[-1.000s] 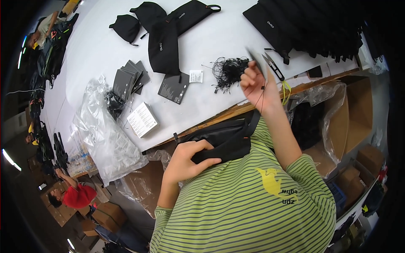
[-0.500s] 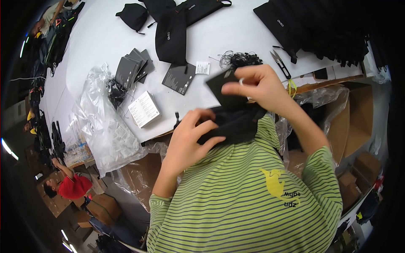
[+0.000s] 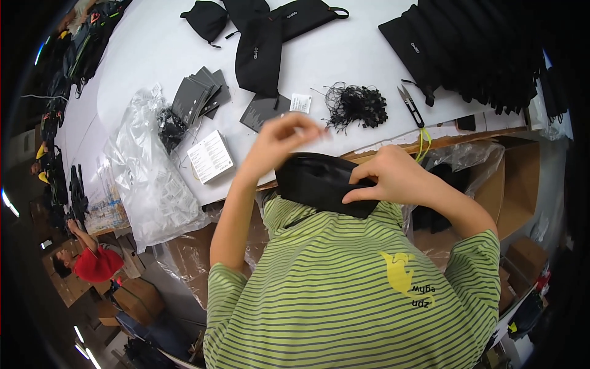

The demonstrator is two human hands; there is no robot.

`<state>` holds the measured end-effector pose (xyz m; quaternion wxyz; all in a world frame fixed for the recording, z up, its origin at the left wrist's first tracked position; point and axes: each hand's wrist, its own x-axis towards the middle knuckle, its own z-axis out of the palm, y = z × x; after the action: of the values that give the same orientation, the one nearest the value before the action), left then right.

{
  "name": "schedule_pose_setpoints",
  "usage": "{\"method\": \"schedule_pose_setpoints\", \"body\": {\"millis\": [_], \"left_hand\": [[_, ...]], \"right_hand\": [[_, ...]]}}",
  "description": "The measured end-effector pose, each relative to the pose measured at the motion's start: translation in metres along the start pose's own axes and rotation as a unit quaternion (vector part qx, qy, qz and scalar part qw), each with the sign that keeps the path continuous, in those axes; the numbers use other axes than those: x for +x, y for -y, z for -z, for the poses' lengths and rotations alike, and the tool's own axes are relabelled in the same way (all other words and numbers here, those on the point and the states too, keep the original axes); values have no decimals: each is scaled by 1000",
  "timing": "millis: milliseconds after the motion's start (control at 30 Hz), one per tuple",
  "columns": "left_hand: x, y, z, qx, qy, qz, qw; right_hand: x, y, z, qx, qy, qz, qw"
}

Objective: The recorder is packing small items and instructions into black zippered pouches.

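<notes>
A black zip pouch lies against my striped shirt at the table's front edge, its mouth gaping upward. My right hand pinches the pouch's right rim between thumb and fingers. Off the pouch, my left hand is raised above its left end, and motion smears its fingertips. Beyond that hand are a dark printed card and a small white label. A tangle of black cords with small tags lies farther to the right.
Black pouches lie at the back, with a large stack at the right. Thread snips lie near the edge. At left are fanned dark cards, a white box and a clear plastic bag. A person in red is far left.
The dark card held by my right hand is out of sight, and that hand has come down onto the pouch rim. My left hand has left the pouch and moved up toward the table.
</notes>
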<state>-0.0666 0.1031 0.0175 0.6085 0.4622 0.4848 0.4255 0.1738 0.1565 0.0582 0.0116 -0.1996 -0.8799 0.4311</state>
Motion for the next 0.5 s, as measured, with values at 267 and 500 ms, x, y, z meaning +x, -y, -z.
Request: {"method": "schedule_pose_setpoints", "body": {"millis": [267,500], "left_hand": [[47,59,46,527,-175,-130,822],[6,-33,0,284,-182,-168,926]], "right_hand": [[-8,0,11,-88,-71,38,993],[2,-2,29,-283,-105,121,946]]}}
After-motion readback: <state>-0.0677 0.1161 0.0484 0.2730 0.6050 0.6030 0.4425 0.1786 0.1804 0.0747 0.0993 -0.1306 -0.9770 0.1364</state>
